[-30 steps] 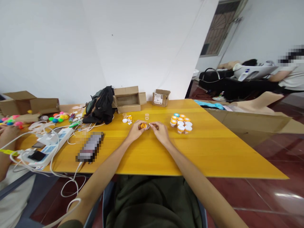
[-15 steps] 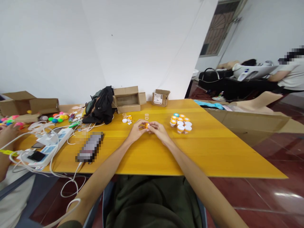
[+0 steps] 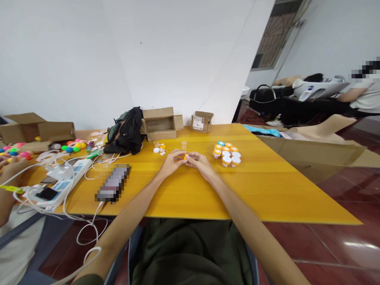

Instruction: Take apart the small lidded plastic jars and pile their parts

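Observation:
Both my hands meet above the middle of the table, pinching a small orange plastic piece [image 3: 185,157] between them. My left hand [image 3: 172,163] is closed on its left side, and my right hand [image 3: 198,163] grips it from the right; the fingers hide most of it. Just beyond the hands stands a clear plastic cup [image 3: 184,145]. Several small tubs with white, orange and teal lids [image 3: 226,154] are grouped to the right. Left of the cup lie loose white and orange parts [image 3: 160,149], with another clear cup [image 3: 156,144] behind them.
On the wooden table [image 3: 190,198] lie a phone [image 3: 114,183] and a power strip [image 3: 69,182] with white cables. A black bag [image 3: 127,132], an open carton [image 3: 160,124] and a small carton [image 3: 202,121] line the wall. Another person's hand [image 3: 13,168] is among colourful balls at far left.
Both hands stay together around the orange piece, with only slight finger movement. The whole view has shifted a little.

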Motion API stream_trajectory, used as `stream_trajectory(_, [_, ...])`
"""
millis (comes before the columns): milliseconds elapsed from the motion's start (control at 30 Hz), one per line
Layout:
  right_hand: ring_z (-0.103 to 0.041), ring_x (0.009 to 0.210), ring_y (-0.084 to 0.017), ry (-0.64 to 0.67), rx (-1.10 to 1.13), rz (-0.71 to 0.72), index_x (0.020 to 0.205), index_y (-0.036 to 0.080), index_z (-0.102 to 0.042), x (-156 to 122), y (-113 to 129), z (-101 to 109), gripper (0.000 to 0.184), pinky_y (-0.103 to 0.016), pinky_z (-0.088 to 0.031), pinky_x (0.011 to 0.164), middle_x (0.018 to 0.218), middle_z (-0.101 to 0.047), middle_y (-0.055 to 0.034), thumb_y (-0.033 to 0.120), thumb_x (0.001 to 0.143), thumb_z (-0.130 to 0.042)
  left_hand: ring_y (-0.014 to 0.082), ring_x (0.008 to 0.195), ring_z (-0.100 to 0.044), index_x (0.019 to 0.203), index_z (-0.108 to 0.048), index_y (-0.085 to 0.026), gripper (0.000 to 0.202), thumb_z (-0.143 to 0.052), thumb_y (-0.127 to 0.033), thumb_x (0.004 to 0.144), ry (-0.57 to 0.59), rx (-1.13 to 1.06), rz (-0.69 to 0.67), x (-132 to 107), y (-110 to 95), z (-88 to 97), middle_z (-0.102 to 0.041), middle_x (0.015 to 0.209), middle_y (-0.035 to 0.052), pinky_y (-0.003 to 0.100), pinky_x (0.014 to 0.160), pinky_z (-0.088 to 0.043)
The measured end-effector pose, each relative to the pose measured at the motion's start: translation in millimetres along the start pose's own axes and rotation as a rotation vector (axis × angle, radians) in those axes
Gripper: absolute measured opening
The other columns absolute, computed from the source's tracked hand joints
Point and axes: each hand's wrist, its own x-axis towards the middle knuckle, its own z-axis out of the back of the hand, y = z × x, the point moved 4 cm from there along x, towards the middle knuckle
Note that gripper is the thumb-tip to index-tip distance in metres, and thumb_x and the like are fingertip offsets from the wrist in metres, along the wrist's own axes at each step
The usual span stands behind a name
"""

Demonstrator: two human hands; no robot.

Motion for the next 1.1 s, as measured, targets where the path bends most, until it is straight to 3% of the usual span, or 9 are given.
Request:
stream_trajectory(500, [-0.071,0.074,-0.014,0.027,0.060,-0.066,0.078,0.022,-0.068,0.0,1.3,3.7,0.023,-0.035,-0.060,0.086,0.077,-0.074,-0.0004,0.035,0.067,-0.083,0.0181,0.097,-0.065,0.110,-0.071,-0.022,0.032,-0.071,-0.034,0.080,-0.039,0.007,-0.007,2.0,9.0,4.5,-0.066,0.108,0.0071,0.029,0.084,-0.055])
stream_trajectory(833, [-0.072,0.081,-0.019,-0.022,0.129,-0.052,0.079,0.022,-0.068,4.5,-1.8,9.4,0.013,-0.040,-0.058,0.091,0.082,-0.076,-0.0030,0.026,0.072,-0.078,0.0175,0.092,-0.061,0.110,-0.071,-0.023,0.027,-0.065,-0.025,0.083,-0.141,0.281,-0.027,3.3,11.1,13.0,-0.065,0.101,0.0052,0.028,0.076,-0.053])
stream_trajectory(1100, [-0.072,0.080,-0.018,-0.057,0.136,-0.041,0.077,0.023,-0.068,6.6,-3.9,11.7,0.015,-0.040,-0.059,0.091,0.082,-0.076,-0.0018,0.028,0.071,-0.080,0.0246,0.100,-0.058,0.099,-0.073,-0.024,0.027,-0.065,-0.013,0.076,-0.108,0.554,-0.001,-1.2,17.3,10.8,-0.063,0.097,0.0056,0.041,0.097,-0.047])
